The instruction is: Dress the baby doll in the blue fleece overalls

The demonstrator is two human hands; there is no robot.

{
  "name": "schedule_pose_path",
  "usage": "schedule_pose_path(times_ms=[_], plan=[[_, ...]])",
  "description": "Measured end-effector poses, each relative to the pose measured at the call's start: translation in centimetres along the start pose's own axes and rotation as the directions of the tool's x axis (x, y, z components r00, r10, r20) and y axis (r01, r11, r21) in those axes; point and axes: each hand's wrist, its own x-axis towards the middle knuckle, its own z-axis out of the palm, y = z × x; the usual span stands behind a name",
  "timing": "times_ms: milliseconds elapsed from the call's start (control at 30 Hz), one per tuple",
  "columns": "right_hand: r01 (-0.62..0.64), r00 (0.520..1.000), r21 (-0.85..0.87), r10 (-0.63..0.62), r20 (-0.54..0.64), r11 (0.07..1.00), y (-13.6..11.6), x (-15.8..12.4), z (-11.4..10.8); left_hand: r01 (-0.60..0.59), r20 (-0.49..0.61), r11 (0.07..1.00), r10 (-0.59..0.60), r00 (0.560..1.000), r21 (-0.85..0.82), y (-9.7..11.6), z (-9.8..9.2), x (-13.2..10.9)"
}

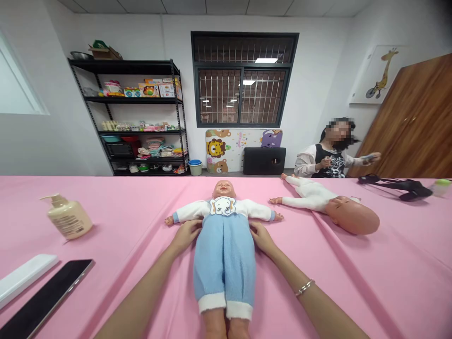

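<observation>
A baby doll (224, 189) lies on its back in the middle, arms spread, feet toward me. It wears a white top with an elephant bib front (223, 206), blue cuffs and fluffy light-blue trousers (223, 249) with white hems. At the waist on the left side, my left hand (187, 234) has its fingers curled against the trousers' edge. Opposite it, my right hand (262, 236) grips the trousers' other side in the same way, a silver bracelet (305, 287) on that wrist. Some fingertips of both hands are hidden against the cloth.
A pink-covered table (134, 301) carries a pump bottle (68, 216), a phone (47, 299) and a white slim case (26, 278) at left. A second doll (314, 197) and a black strap-like item (399, 187) lie at right. A person (332, 155) sits beyond.
</observation>
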Motion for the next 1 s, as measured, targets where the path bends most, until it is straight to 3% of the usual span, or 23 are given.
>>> schedule_pose_path(times_ms=[67,200,267,333,400,433,467,533,667,733,800,867,933,1000], plan=[[-0.066,0.996,-0.105,0.058,-0.070,0.992,-0.1,0.2,0.2,0.014,-0.007,0.999,-0.014,1.000,0.035,0.2,0.1,0.1],[-0.239,0.928,-0.321,0.118,-0.354,0.916,-0.8,0.0,-0.3,0.128,-0.224,0.990,-0.113,0.968,0.053,0.4,0.1,0.2],[-0.195,0.901,-0.368,0.018,-0.433,0.909,-2.7,-0.5,-0.5,0.160,-0.338,0.984,-0.123,0.933,0.083,0.1,0.0,0.0],[-0.040,0.889,-0.352,-0.128,-0.441,0.935,-6.2,-1.6,-0.3,0.157,-0.374,0.985,-0.118,0.920,0.075,-0.3,0.0,-0.1],[0.180,0.920,-0.287,-0.264,-0.291,0.941,-10.6,-3.4,0.2,0.159,-0.327,0.987,-0.154,0.932,-0.012,-0.7,0.0,-0.1],[0.290,0.936,-0.253,-0.328,-0.127,0.923,-12.8,-4.5,0.7,0.165,-0.286,0.985,-0.174,0.942,-0.055,-0.8,0.0,-0.2],[0.413,0.910,-0.226,-0.408,0.074,0.882,-14.8,-5.7,1.2,0.168,-0.246,0.983,-0.182,0.952,-0.076,-0.8,0.1,-0.2],[0.654,0.744,-0.271,-0.537,0.397,0.706,-17.9,-8.0,2.4,0.153,-0.205,0.987,-0.159,0.966,-0.041,-0.6,0.2,-0.3],[0.724,0.682,-0.562,-0.542,0.492,0.401,-19.6,-10.7,5.0,0.086,-0.156,0.990,-0.068,0.985,0.112,0.4,0.3,-0.5],[0.772,0.621,-0.549,-0.567,0.541,0.322,-19.5,-11.1,5.6,0.086,-0.141,0.986,-0.066,0.988,0.141,0.7,0.3,-0.6],[0.809,0.572,-0.503,-0.604,0.555,0.304,-19.3,-11.0,5.7,0.097,-0.131,0.985,-0.078,0.988,0.144,0.8,0.3,-0.6],[0.792,0.598,-0.467,-0.656,0.461,0.393,-19.1,-10.2,5.2,0.107,-0.121,0.985,-0.091,0.988,0.134,0.7,0.1,-0.6],[0.678,0.726,-0.428,-0.639,0.256,0.598,-18.2,-8.9,4.3,0.107,-0.129,0.988,-0.093,0.987,0.110,0.5,0.1,-0.5],[0.442,0.877,-0.381,-0.480,-0.004,0.812,-16.3,-7.2,3.3,0.102,-0.165,0.994,-0.095,0.982,0.031,0.3,0.4,-0.4]])
